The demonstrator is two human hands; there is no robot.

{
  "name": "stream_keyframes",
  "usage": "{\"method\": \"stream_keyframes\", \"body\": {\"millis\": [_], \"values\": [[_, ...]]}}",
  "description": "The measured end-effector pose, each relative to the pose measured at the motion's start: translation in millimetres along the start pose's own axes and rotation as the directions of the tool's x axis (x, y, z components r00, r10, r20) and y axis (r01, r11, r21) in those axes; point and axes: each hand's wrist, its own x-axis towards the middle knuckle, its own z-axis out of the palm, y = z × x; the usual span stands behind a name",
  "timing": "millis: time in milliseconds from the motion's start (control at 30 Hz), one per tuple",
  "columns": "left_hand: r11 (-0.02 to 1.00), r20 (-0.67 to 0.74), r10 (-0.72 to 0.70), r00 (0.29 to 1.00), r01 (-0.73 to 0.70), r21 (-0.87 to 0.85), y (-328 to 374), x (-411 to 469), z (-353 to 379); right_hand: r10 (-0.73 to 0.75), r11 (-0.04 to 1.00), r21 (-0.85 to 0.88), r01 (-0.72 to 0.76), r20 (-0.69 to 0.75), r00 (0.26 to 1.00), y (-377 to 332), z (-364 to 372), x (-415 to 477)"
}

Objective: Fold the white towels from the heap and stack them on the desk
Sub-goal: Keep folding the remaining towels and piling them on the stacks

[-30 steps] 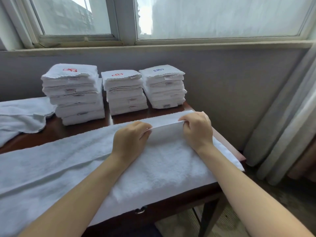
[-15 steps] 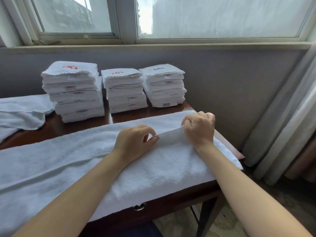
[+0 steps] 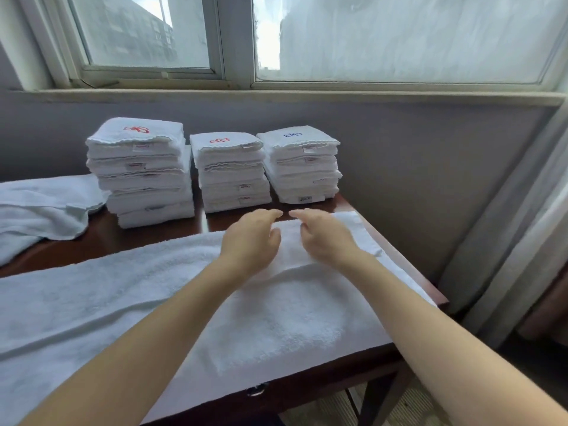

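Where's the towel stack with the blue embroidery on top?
Head view: the blue-embroidered stack stands rightmost of three at the far right corner of the desk, beside the red-embroidered middle stack.

No legible txt: red embroidery (image 3: 136,129), blue embroidery (image 3: 292,135) & side tags (image 3: 305,198) on towel stacks (image 3: 147,179) too blurry.

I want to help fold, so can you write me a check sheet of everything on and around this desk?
Surface: dark wooden desk, carrying towels.
Job's things: long white towel spread along the front edge; left stack, middle stack and right stack of folded towels behind it; towel heap at the far left.
Clutter: nothing seen.
Grippers: left hand and right hand hover over the long white towel's far edge, fingers loosely curled, no grip visible.
Cables: nothing seen.
Surroundings: window above, grey wall, curtain at right.
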Motion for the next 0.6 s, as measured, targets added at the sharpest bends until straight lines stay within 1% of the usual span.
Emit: {"method": "stream_keyframes", "body": {"millis": [33, 67, 100, 167, 300, 467, 600], "values": [[0.998, 0.121, -0.026, 0.992, 0.019, 0.055, 0, 3, 5, -0.004, 1.0, -0.004, 0.005, 0.1, 0.995, -5, 8, 4], [0.993, 0.225, -0.051, 0.973, 0.024, 0.119, 0, 3, 11, -0.016, 0.999, -0.033, 0.022, 0.171, 0.985, -8, 18, 7], [0.985, 0.299, -0.079, 0.951, 0.027, 0.172, -3, 2, 19, -0.013, 0.997, -0.075, 0.03, 0.215, 0.976, -7, 27, 9], [0.971, 0.369, -0.144, 0.918, 0.06, 0.231, -12, -2, 30, 0.048, 0.989, -0.147, -0.011, 0.249, 0.967, 0, 33, 12], [0.959, 0.404, -0.205, 0.891, 0.099, 0.267, -23, -4, 32, 0.224, 0.952, -0.266, -0.151, 0.269, 0.937, 23, 26, 18], [0.945, 0.401, -0.246, 0.882, 0.127, 0.301, -21, -6, 30, 0.371, 0.888, -0.366, -0.28, 0.208, 0.905, 29, 26, 19], [0.937, 0.389, -0.268, 0.881, 0.145, 0.318, -19, -8, 27, 0.498, 0.816, -0.415, -0.404, 0.147, 0.855, 31, 21, 24]]}}
